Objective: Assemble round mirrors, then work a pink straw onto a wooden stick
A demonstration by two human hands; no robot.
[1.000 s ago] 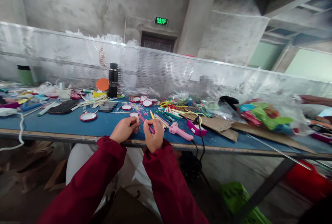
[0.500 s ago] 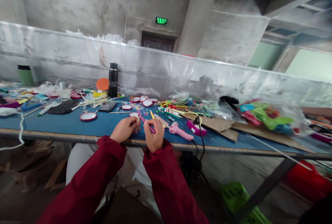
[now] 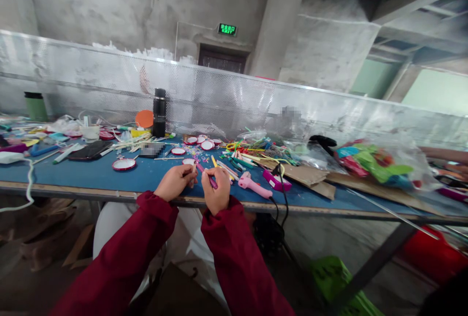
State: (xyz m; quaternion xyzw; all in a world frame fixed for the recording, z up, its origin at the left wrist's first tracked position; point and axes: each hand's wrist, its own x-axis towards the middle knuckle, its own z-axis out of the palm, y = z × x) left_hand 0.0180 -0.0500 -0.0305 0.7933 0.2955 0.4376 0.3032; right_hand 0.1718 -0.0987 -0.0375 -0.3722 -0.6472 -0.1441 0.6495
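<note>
Both my hands are close together over the front edge of the blue table point(image 3: 157, 174). My left hand point(image 3: 173, 182) pinches a short, pale, thin stick point(image 3: 194, 166) upright between thumb and fingers. Closed around a purple pen-like stick point(image 3: 212, 183), my right hand point(image 3: 218, 190) tilts its tip toward the left hand. Small details at the two tips are too tiny to make out. Just behind the fingers lies a red-rimmed white lid point(image 3: 188, 161). A pink glue gun point(image 3: 254, 185) rests right of my right hand, near a yellow stick point(image 3: 214, 161).
Several more red-rimmed lids, including one at left point(image 3: 124, 164), lie about. A black bottle point(image 3: 159, 113) stands behind them. Colourful pipe cleaners point(image 3: 256, 148) are heaped at centre right, beside cardboard point(image 3: 305, 174) and a plastic bag point(image 3: 383, 162). A purple box point(image 3: 277, 180) sits near dark cables.
My hands have barely moved; the right one has shifted very slightly left with the purple stick. A blurred brown shape at the far right edge has moved a little.
</note>
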